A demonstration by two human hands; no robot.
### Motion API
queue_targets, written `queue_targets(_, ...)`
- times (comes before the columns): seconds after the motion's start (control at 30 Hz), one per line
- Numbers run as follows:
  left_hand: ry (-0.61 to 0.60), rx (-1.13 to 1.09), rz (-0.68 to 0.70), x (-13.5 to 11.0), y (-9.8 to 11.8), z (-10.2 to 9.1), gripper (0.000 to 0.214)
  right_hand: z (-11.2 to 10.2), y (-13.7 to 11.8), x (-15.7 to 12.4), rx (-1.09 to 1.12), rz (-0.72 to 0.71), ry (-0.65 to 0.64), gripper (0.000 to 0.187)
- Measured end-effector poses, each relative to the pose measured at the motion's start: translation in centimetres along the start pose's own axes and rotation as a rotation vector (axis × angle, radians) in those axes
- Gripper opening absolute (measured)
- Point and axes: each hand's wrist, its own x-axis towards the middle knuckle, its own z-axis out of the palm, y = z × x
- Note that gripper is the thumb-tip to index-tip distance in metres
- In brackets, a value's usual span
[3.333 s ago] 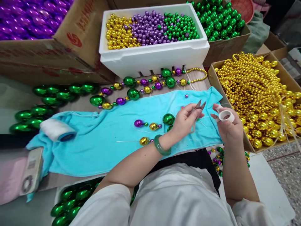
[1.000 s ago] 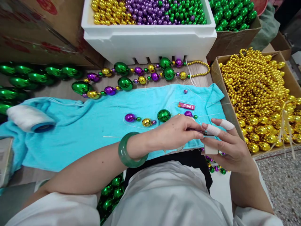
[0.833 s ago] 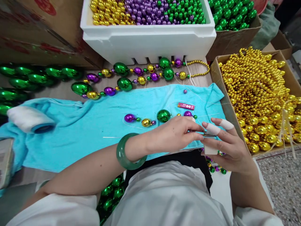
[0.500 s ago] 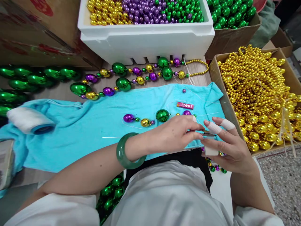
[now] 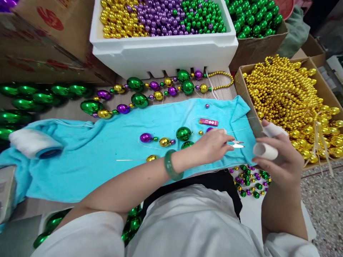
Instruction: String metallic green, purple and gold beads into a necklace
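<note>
My left hand [image 5: 211,144], with a green bangle [image 5: 173,165] at the wrist, is closed on small scissors [image 5: 237,144], their blades pointing right. My right hand [image 5: 285,162] pinches a roll of white tape [image 5: 265,151] between its fingers and thumb. White tape is wrapped around some of my fingertips. Around my left hand, strung beads lie on the turquoise towel [image 5: 93,171]: a purple bead [image 5: 146,137], a gold bead [image 5: 164,142] and a green bead [image 5: 183,134]. A long needle [image 5: 130,160] rests to the left. My left hand and arm partly cover the string.
A finished-looking bead necklace [image 5: 139,100] lies behind the towel. Beyond it stands a white foam box [image 5: 163,51] of small beads. Gold strands fill a cardboard box [image 5: 242,85] on the right. A thread spool [image 5: 34,143] and a small pink packet [image 5: 208,122] sit on the towel.
My hands have moved apart. The right hand has gone right and away from the scissors, with the tape roll. The left hand still holds the scissors, blades now in plain view.
</note>
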Motion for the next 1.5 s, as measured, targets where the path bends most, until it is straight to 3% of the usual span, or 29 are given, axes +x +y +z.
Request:
queue_targets(0.1,0.011,0.173,0.077,2.3,0.6,3.6,0.029,0.1,1.2,-0.1,0.107,0.138,0.186,0.032)
queue_targets(0.2,0.071,0.268,0.173,4.6,1.8,6.3,0.030,0.2,1.7,-0.2,0.159,0.176,0.306,0.027)
queue_targets(0.33,0.088,0.284,0.268,6.9,2.4,8.3,0.031,-0.2,1.8,-0.3,0.199,0.153,0.426,0.027)
queue_targets(0.43,0.097,0.301,0.255,7.8,1.7,9.0,0.028,-0.3,2.2,-0.3,0.258,0.157,0.425,0.028)
queue_targets(0.53,0.224,0.223,0.138,7.3,0.8,8.1,0.026,0.3,2.8,-0.1,0.508,0.196,0.281,0.025)
queue_targets(0.7,0.602,-0.159,0.075,3.3,-0.4,3.9,0.027,2.9,2.4,0.6,0.955,0.457,0.166,0.062)
queue_targets(0.83,0.587,-0.248,0.131,-0.5,-1.3,1.5,0.035,5.4,0.9,1.1,1.154,0.622,0.102,0.066)
queue_targets(1.03,0.540,-0.133,0.110,-3.7,-3.6,0.5,0.035,9.6,-1.3,1.4,1.356,0.697,0.024,0.052)
queue_targets(1.17,0.548,0.037,0.143,-5.8,-4.9,-0.6,0.017,11.7,-2.2,1.6,1.362,0.687,-0.009,0.047)
queue_targets(1.27,0.563,0.172,0.137,-7.3,-5.9,-1.0,0.020,12.6,-2.8,1.9,1.321,0.680,-0.049,0.048)
queue_targets(1.5,0.710,0.319,0.269,-9.7,-8.5,0.3,0.019,13.5,-4.0,2.9,1.205,0.557,-0.141,0.059)
